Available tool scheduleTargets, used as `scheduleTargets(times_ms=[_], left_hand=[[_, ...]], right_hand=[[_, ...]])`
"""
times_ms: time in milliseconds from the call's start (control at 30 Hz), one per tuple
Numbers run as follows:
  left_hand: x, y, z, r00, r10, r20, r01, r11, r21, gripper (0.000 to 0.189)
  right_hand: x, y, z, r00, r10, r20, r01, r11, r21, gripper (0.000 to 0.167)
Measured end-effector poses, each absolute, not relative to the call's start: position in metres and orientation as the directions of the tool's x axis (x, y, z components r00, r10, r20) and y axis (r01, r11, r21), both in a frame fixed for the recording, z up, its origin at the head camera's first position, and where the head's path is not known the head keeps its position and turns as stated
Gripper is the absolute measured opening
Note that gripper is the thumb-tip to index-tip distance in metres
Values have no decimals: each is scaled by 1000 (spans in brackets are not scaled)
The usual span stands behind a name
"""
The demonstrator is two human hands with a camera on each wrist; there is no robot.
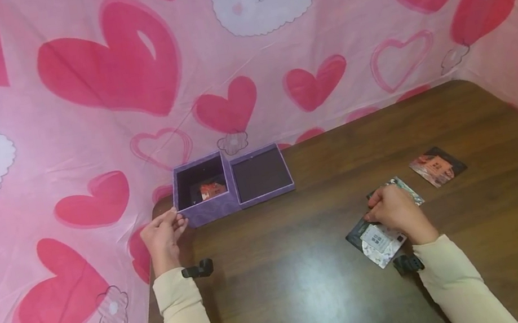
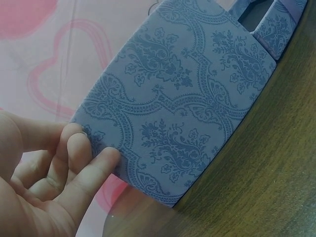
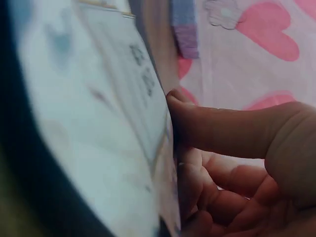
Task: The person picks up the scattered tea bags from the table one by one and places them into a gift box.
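At the table's far left stands a purple patterned box (image 1: 211, 215), with an orange packet (image 1: 213, 190) inside its dark interior. My left hand (image 1: 164, 234) pinches the box's near left corner; close up, the left wrist view shows fingertips on the box's patterned side (image 2: 173, 98). Over the right half of the table, my right hand (image 1: 398, 212) pinches the edge of a flat packet (image 1: 381, 241) with a pale label on a white and dark face. That same packet (image 3: 118, 98) looks blurred and very near in the right wrist view. Part of a greenish packet (image 1: 409, 190) shows behind this hand.
Joined to the box's right side is an open lid (image 1: 262, 175) with a dark inside. A dark packet with an orange label (image 1: 437, 166) lies at the right on the brown wooden table (image 1: 277, 272). Pink heart-print cloth (image 1: 220, 53) hangs behind the table.
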State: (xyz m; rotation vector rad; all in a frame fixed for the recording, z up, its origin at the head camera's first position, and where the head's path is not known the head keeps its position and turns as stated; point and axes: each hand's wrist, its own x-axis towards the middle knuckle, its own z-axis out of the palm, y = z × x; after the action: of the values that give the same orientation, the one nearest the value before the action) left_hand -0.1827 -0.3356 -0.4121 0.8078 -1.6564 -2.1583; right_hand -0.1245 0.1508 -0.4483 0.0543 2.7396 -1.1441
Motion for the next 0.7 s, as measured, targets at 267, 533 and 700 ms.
scheduleTargets(times_ms=[267, 533, 700], left_hand=[[-182, -336, -412, -794, -554, -250, -104, -281, 954, 11], [-183, -336, -413, -795, -552, -251, -103, -286, 953, 7], [-183, -337, -414, -797, -551, -246, -99, -283, 954, 8]], right_hand=[[-123, 166, -438, -979, -147, -139, -9, 720, -694, 11], [-125, 176, -437, -972, -203, -121, -77, 757, -649, 3], [-128, 178, -433, -962, -243, -126, -100, 740, -665, 6]])
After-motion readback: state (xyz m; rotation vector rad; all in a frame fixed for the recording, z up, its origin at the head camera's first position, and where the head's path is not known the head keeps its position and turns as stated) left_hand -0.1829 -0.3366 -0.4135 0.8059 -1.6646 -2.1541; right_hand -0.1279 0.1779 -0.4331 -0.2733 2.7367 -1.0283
